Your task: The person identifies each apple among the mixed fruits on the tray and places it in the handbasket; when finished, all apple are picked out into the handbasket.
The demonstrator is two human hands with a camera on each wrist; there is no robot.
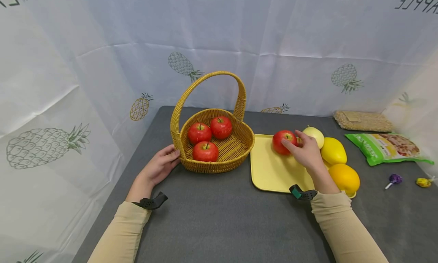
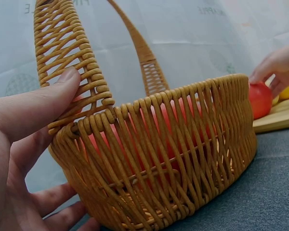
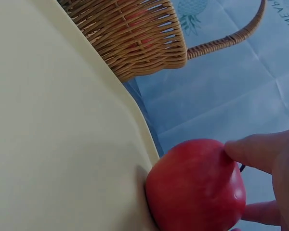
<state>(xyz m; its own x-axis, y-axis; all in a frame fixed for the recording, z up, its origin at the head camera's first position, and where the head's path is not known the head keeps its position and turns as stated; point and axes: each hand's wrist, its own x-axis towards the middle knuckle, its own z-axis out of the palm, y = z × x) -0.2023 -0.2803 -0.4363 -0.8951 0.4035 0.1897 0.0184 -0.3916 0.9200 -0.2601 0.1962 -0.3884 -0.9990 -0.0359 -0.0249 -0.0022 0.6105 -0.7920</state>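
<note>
A woven basket (image 1: pixel 236 156) with a tall arched handle stands at the middle of the table with three red apples (image 1: pixel 205 152) inside. At its left side my left hand (image 1: pixel 162 166) holds the foot of the handle. In the left wrist view the thumb (image 2: pixel 62 91) lies over the handle's lattice, with the other fingers along the basket's wall. My right hand (image 1: pixel 308 150) grips another red apple (image 1: pixel 282 142) at the back of a yellow tray (image 1: pixel 273 175), thumb and fingers on either side of it. In the right wrist view this apple (image 3: pixel 195 187) sits close over the tray's edge.
On the tray's right side are a pale green fruit (image 1: pixel 314 136), a yellow fruit (image 1: pixel 333 150) and an orange fruit (image 1: pixel 345 178). Farther right lie a green snack bag (image 1: pixel 388 147), a packet of grains (image 1: pixel 362 121), a purple lollipop (image 1: pixel 395 179) and a yellow wrapped candy (image 1: pixel 423 182). A printed curtain (image 1: pixel 294 84) hangs behind.
</note>
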